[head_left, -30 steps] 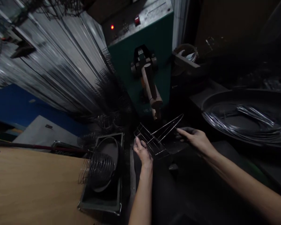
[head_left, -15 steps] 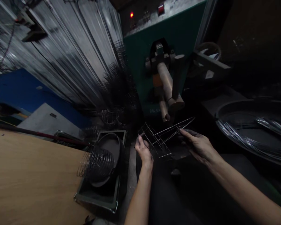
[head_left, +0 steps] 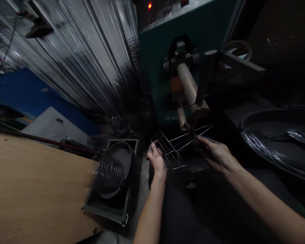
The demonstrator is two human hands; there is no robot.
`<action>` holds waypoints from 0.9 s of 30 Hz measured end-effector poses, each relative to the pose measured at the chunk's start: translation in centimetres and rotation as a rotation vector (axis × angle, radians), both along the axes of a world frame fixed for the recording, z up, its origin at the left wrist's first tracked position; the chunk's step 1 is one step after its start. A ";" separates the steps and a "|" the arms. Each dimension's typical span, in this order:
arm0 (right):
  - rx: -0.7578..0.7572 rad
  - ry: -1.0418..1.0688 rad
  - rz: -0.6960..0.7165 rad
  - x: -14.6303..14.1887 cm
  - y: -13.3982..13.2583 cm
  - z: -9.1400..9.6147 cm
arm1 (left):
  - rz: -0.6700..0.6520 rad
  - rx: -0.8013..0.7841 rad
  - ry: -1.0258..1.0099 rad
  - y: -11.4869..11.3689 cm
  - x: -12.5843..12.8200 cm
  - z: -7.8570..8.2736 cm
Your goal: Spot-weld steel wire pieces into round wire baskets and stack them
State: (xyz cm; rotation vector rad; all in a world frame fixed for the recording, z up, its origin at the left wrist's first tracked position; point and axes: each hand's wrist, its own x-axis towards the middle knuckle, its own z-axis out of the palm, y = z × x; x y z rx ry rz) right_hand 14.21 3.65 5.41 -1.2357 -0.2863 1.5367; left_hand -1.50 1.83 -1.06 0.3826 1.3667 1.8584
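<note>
Both my hands hold a thin wire frame (head_left: 173,149) in front of the green machine (head_left: 157,67). The frame is made of crossing metal wires, with a long pointed part toward the right. My left hand (head_left: 157,156) is closed on its left side, thumb on top. On the right, my right hand (head_left: 217,152) pinches the wire near the pointed part; its lower fingers are in shadow. Just beyond the frame, the machine's two metal electrode arms (head_left: 190,86) stick out toward me, one above the other. Whether the wire touches the lower arm I cannot tell.
To the left, a dark round pan (head_left: 127,162) holding wire rings (head_left: 109,173) rests on a green metal crate (head_left: 104,210). A wooden board (head_left: 35,189) fills the lower left. At right lies a large round tray (head_left: 246,120) with bundled wires (head_left: 266,152).
The view has shifted, so the machine and its arms appear farther right and a little higher. Both hands keep their hold on the wire frame, which has barely moved in view.
</note>
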 end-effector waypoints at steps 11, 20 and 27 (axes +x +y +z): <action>-0.033 0.043 -0.021 -0.3 -0.2 1.7 | -0.042 -0.002 -0.026 0.2 -0.8 1.6; -0.085 -0.024 -0.001 2.2 -2.6 0.4 | -0.050 -0.010 -0.121 0.3 -0.8 2.1; -0.112 -0.019 0.006 2.8 -3.5 0.4 | -0.006 -0.004 -0.121 0.9 -1.0 2.8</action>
